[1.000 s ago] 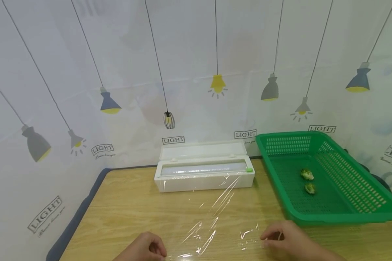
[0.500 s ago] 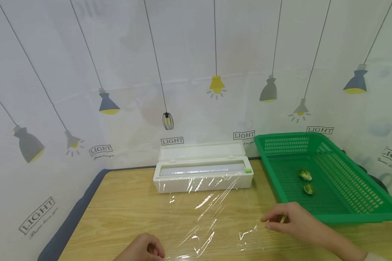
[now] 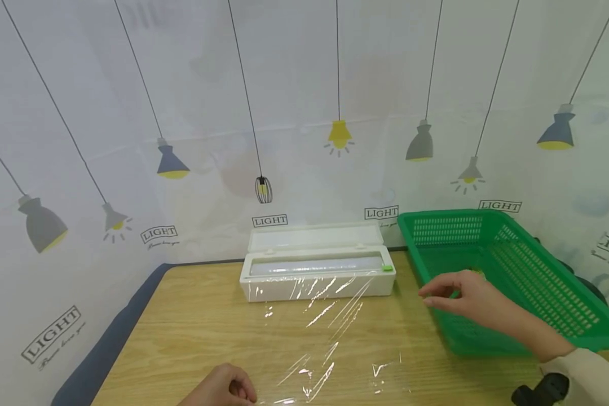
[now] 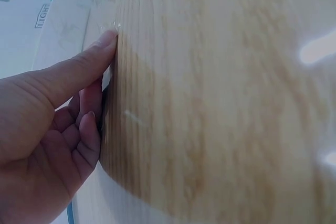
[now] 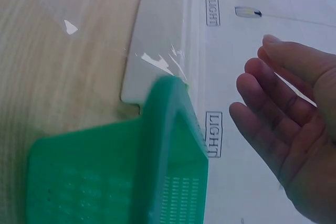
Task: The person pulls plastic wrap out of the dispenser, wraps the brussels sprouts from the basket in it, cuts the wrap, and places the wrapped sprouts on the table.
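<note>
A sheet of clear cling film [image 3: 330, 338] stretches forward over the table from a white cling film box [image 3: 317, 289], whose lid stands raised. Inside the box lies the film roll [image 3: 314, 265], and a small green slider [image 3: 387, 268] sits at the right end of the front edge. My left hand [image 3: 222, 386] pinches the film's near edge; thumb and forefinger meet at it in the left wrist view. My right hand [image 3: 479, 301] hovers in front of the green basket, fingers loosely bent. Nothing shows between its fingers [image 5: 257, 124] in the right wrist view.
The green plastic basket [image 3: 416, 256] stands on the right of the wooden table [image 3: 182, 316]. A small green vegetable [image 3: 477, 273] in it is mostly hidden behind my right hand. A printed backdrop [image 3: 304, 84] rises behind the table.
My right hand has left the film's right side and moved up and right, over the basket's near side, covering the vegetables. My left hand stays at the near edge of the film.
</note>
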The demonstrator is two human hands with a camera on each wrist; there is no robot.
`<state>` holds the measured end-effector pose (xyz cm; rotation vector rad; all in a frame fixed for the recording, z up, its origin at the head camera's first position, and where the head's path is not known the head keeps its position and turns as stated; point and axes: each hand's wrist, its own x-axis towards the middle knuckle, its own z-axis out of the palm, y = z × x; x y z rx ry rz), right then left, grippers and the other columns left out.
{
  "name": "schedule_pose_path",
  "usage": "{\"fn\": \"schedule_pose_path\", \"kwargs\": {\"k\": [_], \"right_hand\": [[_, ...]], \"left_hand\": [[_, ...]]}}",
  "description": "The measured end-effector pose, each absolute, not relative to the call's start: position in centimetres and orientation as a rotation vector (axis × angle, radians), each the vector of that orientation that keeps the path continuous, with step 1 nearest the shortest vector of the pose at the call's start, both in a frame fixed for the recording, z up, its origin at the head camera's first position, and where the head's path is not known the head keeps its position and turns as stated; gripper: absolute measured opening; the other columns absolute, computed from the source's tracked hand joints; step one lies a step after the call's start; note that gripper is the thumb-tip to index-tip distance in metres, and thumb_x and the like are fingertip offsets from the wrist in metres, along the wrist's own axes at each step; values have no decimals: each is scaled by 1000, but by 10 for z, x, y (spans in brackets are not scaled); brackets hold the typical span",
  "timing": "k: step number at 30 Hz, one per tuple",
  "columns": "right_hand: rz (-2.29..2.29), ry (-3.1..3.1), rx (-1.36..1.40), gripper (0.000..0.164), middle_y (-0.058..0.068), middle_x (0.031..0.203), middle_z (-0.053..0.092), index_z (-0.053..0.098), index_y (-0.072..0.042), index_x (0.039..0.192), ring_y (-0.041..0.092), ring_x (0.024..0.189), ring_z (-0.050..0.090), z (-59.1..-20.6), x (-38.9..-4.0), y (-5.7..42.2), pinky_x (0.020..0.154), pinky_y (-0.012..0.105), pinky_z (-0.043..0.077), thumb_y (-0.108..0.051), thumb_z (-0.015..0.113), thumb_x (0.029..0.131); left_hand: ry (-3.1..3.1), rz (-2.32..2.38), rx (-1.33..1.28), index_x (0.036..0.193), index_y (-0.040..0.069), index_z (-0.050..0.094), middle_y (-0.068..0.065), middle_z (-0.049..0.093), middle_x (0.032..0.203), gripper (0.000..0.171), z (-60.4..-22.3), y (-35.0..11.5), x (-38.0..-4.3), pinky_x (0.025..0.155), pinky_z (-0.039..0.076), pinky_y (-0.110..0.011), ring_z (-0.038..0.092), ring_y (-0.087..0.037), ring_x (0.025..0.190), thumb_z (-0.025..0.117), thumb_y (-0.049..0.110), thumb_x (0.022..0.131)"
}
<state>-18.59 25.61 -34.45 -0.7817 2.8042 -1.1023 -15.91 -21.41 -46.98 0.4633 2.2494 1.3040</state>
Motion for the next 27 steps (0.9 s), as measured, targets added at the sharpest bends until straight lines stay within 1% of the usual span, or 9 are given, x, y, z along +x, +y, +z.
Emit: {"fn": "schedule_pose_path", "kwargs": {"k": [8, 14, 17, 24, 27], "right_hand": [[-1053, 2886, -742, 23, -4, 88, 65, 67, -5, 104, 6, 76, 58, -331, -211, 274, 59, 28, 47, -21, 63, 87], [-1087, 2893, -691, 24, 5, 94, 66, 65, -5, 107, 6, 78, 60, -326, -232, 291, 62, 28, 50, -19, 62, 88], [-1127, 2870, -649, 26, 9, 97, 66, 64, -2, 110, 7, 78, 60, -325, -241, 298, 63, 29, 51, -18, 61, 89], [-1187, 2853, -540, 33, 13, 96, 65, 60, 4, 114, 10, 75, 61, -327, -259, 312, 63, 31, 51, -20, 59, 91], [-1205, 2846, -497, 36, 19, 101, 63, 57, 6, 116, 9, 77, 61, -333, -266, 321, 65, 31, 52, -21, 57, 92]], "left_hand": [[2246, 1317, 462, 75, 4, 67, 0, 58, 64, 9, -472, -215, -159, 50, 41, -18, 51, -9, 58, 75, 5, 71], [2270, 1311, 486, 74, 5, 67, 1, 58, 64, 9, -472, -216, -158, 50, 42, -18, 51, -8, 58, 76, 5, 71], [2285, 1311, 518, 74, 5, 67, 3, 58, 63, 10, -473, -217, -158, 51, 42, -18, 52, -6, 57, 76, 5, 70], [2297, 1324, 573, 74, 4, 67, 5, 58, 63, 9, -476, -218, -158, 51, 43, -18, 52, -4, 57, 75, 4, 71], [2300, 1321, 567, 74, 4, 67, 5, 58, 63, 9, -477, -219, -159, 51, 43, -18, 51, -4, 57, 75, 3, 71]]}}
